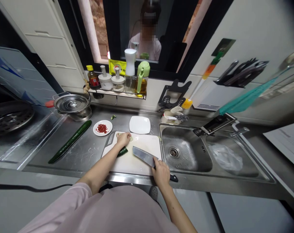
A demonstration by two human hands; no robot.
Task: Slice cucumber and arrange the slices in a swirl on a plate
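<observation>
My right hand [161, 171] grips the black handle of a cleaver [144, 156], its broad blade over the right part of a white cutting board [144, 166]. Over the board's far left part, my left hand [124, 139] has its fingers closed on pale green cucumber slices [131, 138], partly hidden by the fingers. A cut piece of cucumber [123, 151] lies on the board beside my left forearm. Behind the board stands a white square plate [139, 125]. A small white plate [109, 131] with chopped red chili [102, 128] sits to the left.
A whole cucumber [70, 141] lies on the steel counter at left, near a lidded steel pot [74, 105]. Small green scraps [113, 117] lie behind the chili plate. The sink [188, 155] borders the board's right side. Seasoning jars and bottles fill a wall rack [120, 93].
</observation>
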